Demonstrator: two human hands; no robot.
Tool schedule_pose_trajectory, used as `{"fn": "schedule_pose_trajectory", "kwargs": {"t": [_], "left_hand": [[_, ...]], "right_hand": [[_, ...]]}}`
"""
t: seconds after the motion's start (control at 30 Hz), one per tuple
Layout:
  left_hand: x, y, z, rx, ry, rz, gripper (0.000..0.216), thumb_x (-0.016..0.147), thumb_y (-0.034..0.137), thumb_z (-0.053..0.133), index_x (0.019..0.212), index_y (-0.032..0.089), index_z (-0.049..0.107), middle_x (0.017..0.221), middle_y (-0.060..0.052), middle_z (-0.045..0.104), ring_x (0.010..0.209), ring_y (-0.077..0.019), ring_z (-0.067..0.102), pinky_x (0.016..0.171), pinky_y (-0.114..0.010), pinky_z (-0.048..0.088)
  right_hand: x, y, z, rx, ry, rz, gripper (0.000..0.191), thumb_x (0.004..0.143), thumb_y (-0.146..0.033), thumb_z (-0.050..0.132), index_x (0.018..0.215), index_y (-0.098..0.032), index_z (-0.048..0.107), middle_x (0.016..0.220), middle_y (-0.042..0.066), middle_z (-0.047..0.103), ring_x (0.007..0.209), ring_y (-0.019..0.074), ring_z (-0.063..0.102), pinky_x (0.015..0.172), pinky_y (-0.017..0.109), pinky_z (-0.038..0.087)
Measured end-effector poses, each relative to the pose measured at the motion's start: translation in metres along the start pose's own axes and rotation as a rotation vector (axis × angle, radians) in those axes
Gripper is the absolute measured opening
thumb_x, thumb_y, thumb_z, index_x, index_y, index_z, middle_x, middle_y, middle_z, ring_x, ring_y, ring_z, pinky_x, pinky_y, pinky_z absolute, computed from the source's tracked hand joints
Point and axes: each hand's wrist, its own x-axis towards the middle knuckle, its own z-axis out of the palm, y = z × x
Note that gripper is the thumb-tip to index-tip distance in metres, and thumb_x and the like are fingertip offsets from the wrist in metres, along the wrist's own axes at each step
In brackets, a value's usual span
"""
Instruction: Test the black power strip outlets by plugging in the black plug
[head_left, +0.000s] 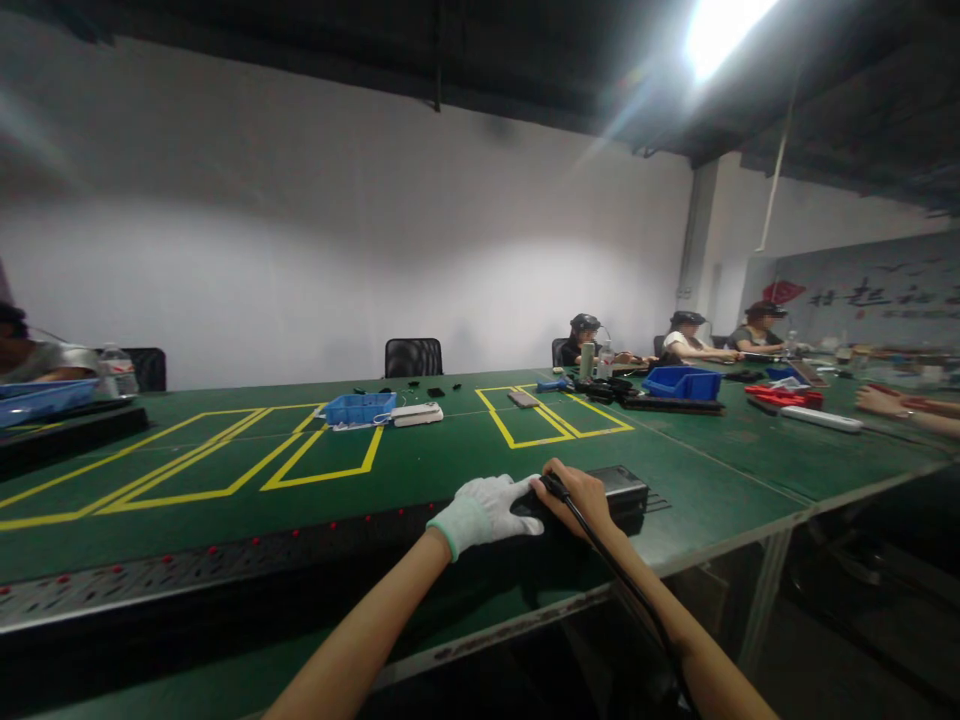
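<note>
My left hand (487,512), in a white knit glove with a pale green cuff, rests on the table near its front edge. Its fingers are bent around a dark piece (529,503) whose kind I cannot make out. Right beside it, my bare right hand (581,498) is closed on the black end of a thick cable (611,562), which runs back along my right forearm. Past my right hand lies a black box (622,486) with several thin wires at its right end. A long black perforated bar (247,550) with red dots stretches leftward from my left hand.
Yellow tape outlines mark the green table (442,450). A blue basket (360,408) and a white power strip (417,414) stand ahead. To the right are a blue bin (681,383), red parts (784,396) and a co-worker's hand (881,400). Other people sit around the table.
</note>
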Motion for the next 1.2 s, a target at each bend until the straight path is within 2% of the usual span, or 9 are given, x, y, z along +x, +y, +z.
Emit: {"fn": "schedule_pose_trajectory", "kwargs": {"t": [0.37, 1.2], "left_hand": [[-0.0008, -0.0004, -0.001, -0.015, -0.01, -0.009, 0.077, 0.074, 0.079, 0.025, 0.134, 0.032, 0.036, 0.104, -0.007, 0.058, 0.093, -0.0282, 0.06, 0.078, -0.038, 0.045], [-0.0031, 0.0023, -0.0067, -0.041, -0.035, -0.032, 0.081, 0.07, 0.082, 0.026, 0.135, 0.033, 0.035, 0.105, -0.008, 0.058, 0.094, -0.0301, 0.059, 0.079, -0.039, 0.045]], "right_hand": [[-0.0008, 0.0025, 0.0018, -0.002, -0.008, -0.007, 0.031, 0.09, -0.049, 0.035, 0.09, -0.024, 0.054, 0.077, 0.002, 0.063, 0.069, 0.0164, 0.059, 0.059, 0.023, 0.032], [-0.0016, 0.0014, 0.0026, 0.005, 0.008, 0.011, 0.033, 0.089, -0.051, 0.036, 0.09, -0.024, 0.054, 0.076, 0.002, 0.064, 0.071, 0.0168, 0.059, 0.06, 0.023, 0.033]]}}
